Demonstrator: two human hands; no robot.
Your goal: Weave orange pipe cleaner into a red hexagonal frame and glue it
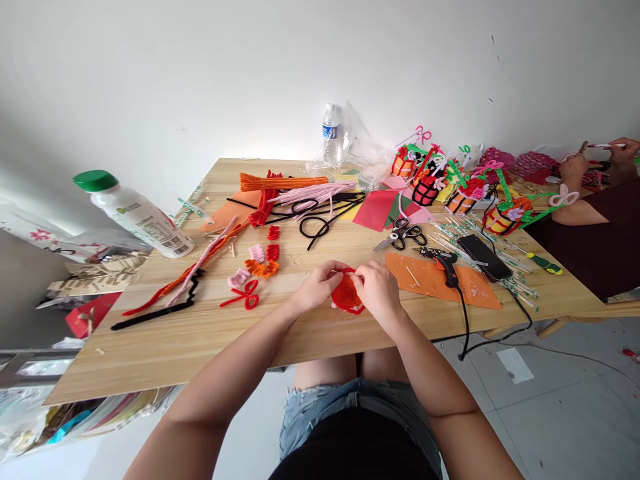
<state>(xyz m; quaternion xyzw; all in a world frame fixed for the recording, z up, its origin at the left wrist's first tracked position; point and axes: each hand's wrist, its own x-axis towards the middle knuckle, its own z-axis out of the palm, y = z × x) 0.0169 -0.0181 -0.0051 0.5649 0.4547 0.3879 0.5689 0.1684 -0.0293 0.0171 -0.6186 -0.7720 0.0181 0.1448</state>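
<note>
Near the table's front edge, a small round red basket (346, 293), seemingly made of pipe cleaners, sits between my hands. My left hand (320, 285) pinches its rim on the left with closed fingers. On the right side, my right hand (377, 287) grips the same rim, thumb and fingers together. The fingertips hide part of the basket's upper edge. To the left lie a red pipe-cleaner bow (246, 294), an orange curled pipe-cleaner piece (263, 268) and short pink coils (239, 277). A black glue gun (443, 263) rests on orange paper to the right.
Scissors (400, 235), a phone (484, 257) and a screwdriver (545, 263) lie to the right. Finished flower baskets (463, 193) stand behind. Pipe-cleaner bundles (285, 181) and a water bottle (329, 135) are farther back; a white bottle (137, 217) stands left. Another person's hands (575, 167) are at far right.
</note>
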